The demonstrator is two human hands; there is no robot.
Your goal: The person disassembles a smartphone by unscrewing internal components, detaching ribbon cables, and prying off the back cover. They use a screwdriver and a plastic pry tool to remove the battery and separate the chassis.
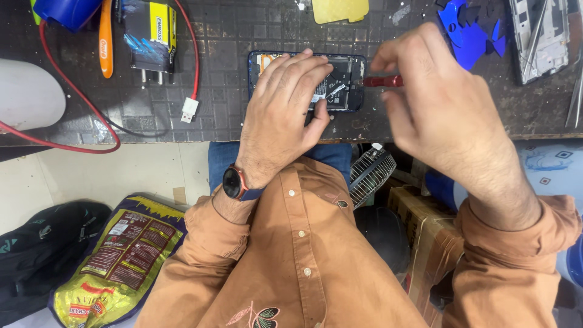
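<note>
While left hand (282, 103) flat on opened phone (340, 79), right hand (437, 103) grip pinching red screwdriver (382, 81).

Left hand (282, 103) hides phone (346, 85) middle; screwdriver (382, 81) tip unseen.

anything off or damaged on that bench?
The phone under the left hand lies with its back cover off and its insides bare. The right hand holds a red screwdriver at its edge. Blue film scraps and small debris litter the mat. Nothing spilled.
</note>
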